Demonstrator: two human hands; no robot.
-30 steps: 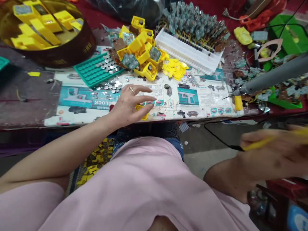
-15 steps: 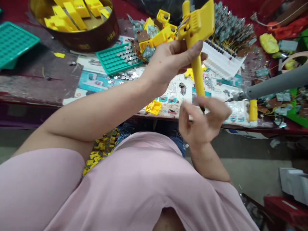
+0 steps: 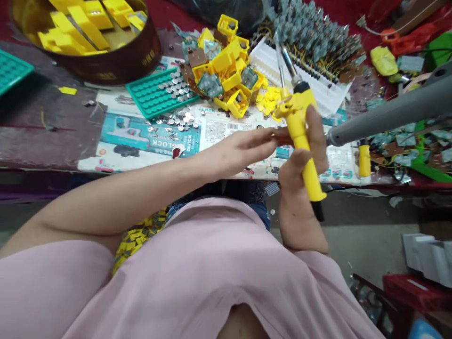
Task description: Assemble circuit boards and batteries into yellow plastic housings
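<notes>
My right hand [image 3: 303,160] grips the yellow handle of a soldering iron [image 3: 300,122], its metal tip pointing up and away over the table. My left hand [image 3: 243,148] reaches across from the left, fingers stretched out, with its fingertips touching the iron's handle just below the head. Both hands hover above the near edge of the printed paper sheet [image 3: 148,136] that covers the table.
A pile of yellow plastic housings [image 3: 229,70] lies behind the hands. A green tray [image 3: 155,92] with button cells sits left. A round tin [image 3: 106,42] of yellow parts is at the back left. A grey rod [image 3: 388,113] crosses from the right.
The left hand has let go of the soldering iron's head and dropped lower. The right hand now holds the handle, and the iron has tilted so its tip points away.
</notes>
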